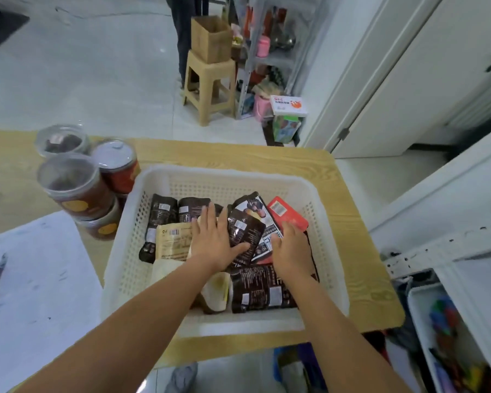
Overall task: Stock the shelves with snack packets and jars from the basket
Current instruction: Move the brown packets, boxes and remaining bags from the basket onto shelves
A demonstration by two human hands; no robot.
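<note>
Snack packets loose in white basket.
Left hand flat on dark packet; right hand curled at red packet, grip unclear. Likely light, slippery: pinch sealed edge.

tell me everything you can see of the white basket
The white basket is a rectangular, open-topped plastic tub with a broad smooth rim and perforated walls. It sits upright on the wooden table, with jars close beside its left wall. Inside lie overlapping snack packets, mostly dark, some beige, one red. The left hand lies flat on them; the right hand rests there too.
</note>
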